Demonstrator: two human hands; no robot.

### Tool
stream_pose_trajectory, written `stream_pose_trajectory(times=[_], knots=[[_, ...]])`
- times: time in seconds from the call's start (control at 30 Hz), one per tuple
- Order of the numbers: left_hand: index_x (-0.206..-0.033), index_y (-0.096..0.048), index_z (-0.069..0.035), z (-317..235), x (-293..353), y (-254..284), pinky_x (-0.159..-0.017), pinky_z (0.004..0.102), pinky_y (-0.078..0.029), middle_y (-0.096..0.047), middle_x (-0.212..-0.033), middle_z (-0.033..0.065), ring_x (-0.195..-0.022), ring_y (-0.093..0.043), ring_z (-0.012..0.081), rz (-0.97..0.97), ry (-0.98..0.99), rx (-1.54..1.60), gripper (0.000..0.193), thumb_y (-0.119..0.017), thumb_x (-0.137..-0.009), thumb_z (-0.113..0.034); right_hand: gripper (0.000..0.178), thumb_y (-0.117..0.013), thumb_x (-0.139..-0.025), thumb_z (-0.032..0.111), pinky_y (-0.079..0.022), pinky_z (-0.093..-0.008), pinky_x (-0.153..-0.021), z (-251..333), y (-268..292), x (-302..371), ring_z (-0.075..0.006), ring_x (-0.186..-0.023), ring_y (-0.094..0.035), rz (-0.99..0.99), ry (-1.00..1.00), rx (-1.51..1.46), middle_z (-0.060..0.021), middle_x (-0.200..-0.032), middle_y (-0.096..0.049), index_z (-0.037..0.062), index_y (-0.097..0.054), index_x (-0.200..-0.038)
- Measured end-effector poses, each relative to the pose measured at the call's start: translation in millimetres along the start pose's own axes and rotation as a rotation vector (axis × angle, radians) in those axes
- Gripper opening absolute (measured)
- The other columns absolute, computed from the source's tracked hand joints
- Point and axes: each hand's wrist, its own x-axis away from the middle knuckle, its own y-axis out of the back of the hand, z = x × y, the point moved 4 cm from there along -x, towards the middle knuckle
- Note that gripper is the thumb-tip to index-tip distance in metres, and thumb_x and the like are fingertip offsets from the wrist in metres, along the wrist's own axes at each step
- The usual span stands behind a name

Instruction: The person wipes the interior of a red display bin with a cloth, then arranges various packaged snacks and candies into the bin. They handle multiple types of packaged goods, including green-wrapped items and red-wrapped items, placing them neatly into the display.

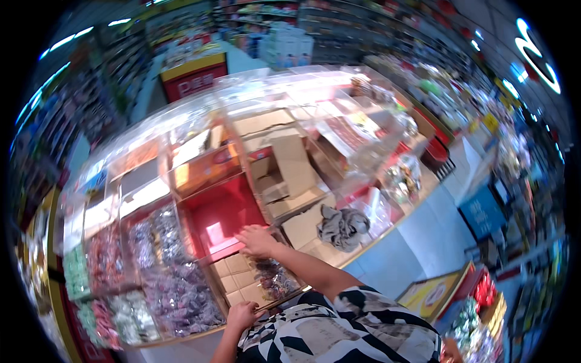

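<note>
My right hand [257,241] reaches over a wide display stand, its fingers stretched out at the near edge of a red-lined compartment [218,209]. That compartment holds no goods, only a bright patch of light. Lower down, my left hand [243,314] has its fingers bent at the front rim of the compartment nearest me. Inside that compartment lie tan square panels [233,275], with small wrapped goods [275,281] on the right, partly under my right forearm. Motion blur softens both hands.
Purple-wrapped goods [178,296] fill the bins to the left. Cut cardboard [290,166] lies in the middle bins, and a crumpled grey cloth [343,228] sits to the right. Clear plastic panels [260,78] edge the far side. A red basket [434,154] stands beyond the right end.
</note>
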Motion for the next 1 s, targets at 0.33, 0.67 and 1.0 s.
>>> stream_pose_trajectory(times=[0.33,0.67,1.0], knots=[[-0.101,-0.072,-0.016,-1,0,-3,-0.073,0.0363,-0.055,-0.072,-0.090,0.0056,-0.086,-0.069,0.0240,0.088,0.048,0.065,0.046,-0.065,-0.080,-0.056,0.039,-0.055,-0.093,0.023,-0.039,-0.0426,-0.102,9,56,96,-0.0345,-0.118,-0.051,-0.354,-0.107,-0.657,-0.0159,-0.126,-0.056,0.0066,-0.052,-0.129],[-0.112,-0.069,-0.017,0,-5,-10,-0.080,0.0336,-0.054,-0.072,-0.097,0.0060,-0.092,-0.069,0.0217,0.170,0.141,0.174,0.052,-0.066,-0.079,-0.058,0.040,-0.057,-0.090,0.015,-0.038,-0.0409,-0.105,-202,163,255,-0.0357,-0.120,-0.051,-0.818,-0.558,-0.253,-0.0193,-0.126,-0.056,0.0036,-0.053,-0.128],[-0.111,-0.070,-0.018,-11,0,4,-0.080,0.0344,-0.054,-0.072,-0.096,0.0042,-0.092,-0.069,0.0220,0.151,0.284,0.024,0.051,-0.071,-0.075,-0.055,0.052,-0.070,-0.081,0.037,-0.032,-0.0458,-0.104,-305,333,264,-0.0302,-0.120,-0.047,-0.816,-0.393,0.549,-0.0113,-0.126,-0.054,0.0106,-0.055,-0.124]])
